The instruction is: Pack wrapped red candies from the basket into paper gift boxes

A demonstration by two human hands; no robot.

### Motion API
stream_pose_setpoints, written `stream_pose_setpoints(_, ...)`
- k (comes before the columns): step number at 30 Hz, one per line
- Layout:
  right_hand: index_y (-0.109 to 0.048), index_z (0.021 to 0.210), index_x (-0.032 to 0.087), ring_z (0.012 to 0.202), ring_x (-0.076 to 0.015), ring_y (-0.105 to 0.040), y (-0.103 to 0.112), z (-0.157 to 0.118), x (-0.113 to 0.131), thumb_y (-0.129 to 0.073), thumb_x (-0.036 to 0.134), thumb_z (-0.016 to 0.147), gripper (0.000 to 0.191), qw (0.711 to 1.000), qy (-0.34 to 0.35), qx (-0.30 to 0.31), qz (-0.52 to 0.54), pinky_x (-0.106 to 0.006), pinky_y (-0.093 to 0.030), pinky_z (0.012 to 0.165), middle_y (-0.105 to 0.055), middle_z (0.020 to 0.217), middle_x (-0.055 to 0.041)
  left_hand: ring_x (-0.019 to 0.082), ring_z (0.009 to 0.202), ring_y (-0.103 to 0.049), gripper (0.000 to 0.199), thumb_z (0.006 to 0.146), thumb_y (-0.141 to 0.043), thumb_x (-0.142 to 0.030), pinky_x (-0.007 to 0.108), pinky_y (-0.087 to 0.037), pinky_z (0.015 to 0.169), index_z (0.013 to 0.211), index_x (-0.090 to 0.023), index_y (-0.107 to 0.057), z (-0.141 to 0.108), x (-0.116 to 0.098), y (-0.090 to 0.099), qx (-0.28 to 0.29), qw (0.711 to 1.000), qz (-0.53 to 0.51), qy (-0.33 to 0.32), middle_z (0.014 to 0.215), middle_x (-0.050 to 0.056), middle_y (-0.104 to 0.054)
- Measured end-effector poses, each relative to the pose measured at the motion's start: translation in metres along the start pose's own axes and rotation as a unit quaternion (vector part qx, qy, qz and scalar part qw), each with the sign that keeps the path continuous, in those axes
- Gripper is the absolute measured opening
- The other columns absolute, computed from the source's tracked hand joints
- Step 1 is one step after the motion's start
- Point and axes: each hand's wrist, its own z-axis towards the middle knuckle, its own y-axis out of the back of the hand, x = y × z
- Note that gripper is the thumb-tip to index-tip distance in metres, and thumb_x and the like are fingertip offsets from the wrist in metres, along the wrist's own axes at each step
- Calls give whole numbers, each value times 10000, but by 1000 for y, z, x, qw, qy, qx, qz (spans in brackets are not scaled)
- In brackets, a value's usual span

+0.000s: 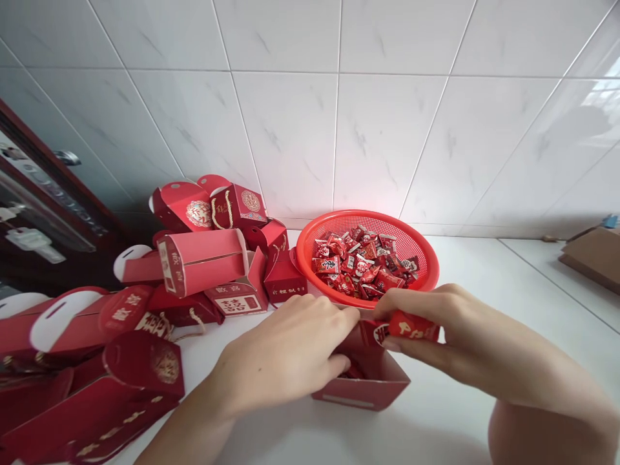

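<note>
In the middle foreground an open red gift box (361,394) stands on the white surface. My left hand (290,349) is closed at its left side, with the thumb inside the opening; the other fingertips are partly hidden. Just above the box's right side, my right hand (450,336) pinches a red wrapped candy (413,326) with gold marks. A second dark red wrapper with white print shows beside its fingertips. Some red wrapped pieces lie inside the box, mostly covered by my left hand. Behind both hands sits a red plastic basket (433,258) with many red wrapped candies (363,261).
Several red gift boxes (208,258) are piled to the left, some with rope handles. More boxes (92,387) lie at the lower left. A brown cardboard piece (593,258) is at the far right. A tiled wall (290,129) rises behind; a dark-framed cabinet (53,187) stands left.
</note>
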Motion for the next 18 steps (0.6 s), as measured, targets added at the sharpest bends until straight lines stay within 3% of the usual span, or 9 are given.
stream_pose_setpoints(4, -693, 973, 216, 598, -126, -590, 12, -5, 2, -641, 283, 982, 85, 995, -1, -41, 89, -215, -473, 536, -697, 719, 12, 252, 828, -706, 125, 849, -638, -189, 313, -412, 650, 964, -230, -611, 3, 0, 1, 2, 1000, -18, 9, 882, 21, -737)
stream_pose_setpoints(9, -703, 1001, 197, 824, -174, -686, 11, 3, 2, -686, 319, 981, 125, 980, 48, -13, 194, -263, -557, 725, -756, 932, -53, 220, 825, -704, 58, 890, -624, -227, 291, -405, 653, 947, -237, -618, 4, -1, 4, 4, 998, -69, -4, 887, 0, -737)
stream_pose_setpoints(13, -740, 983, 190, 890, -170, -661, -2, 16, 0, -711, 297, 975, 112, 980, 84, 20, 181, -278, -541, 799, -748, 949, -45, 216, 820, -697, 108, 952, -596, -331, 286, -419, 672, 1000, -241, -634, 3, -1, 6, -3, 996, -84, -13, 901, 6, -733)
stream_pose_setpoints(18, -762, 992, 199, 751, -133, -641, -8, 20, 0, -707, 195, 947, 71, 992, 38, 32, 114, -243, -528, 718, -759, 881, -8, 227, 842, -682, 125, 882, -631, -266, 289, -420, 664, 1006, -243, -628, 3, 0, 7, 13, 996, -83, 29, 937, 8, -718)
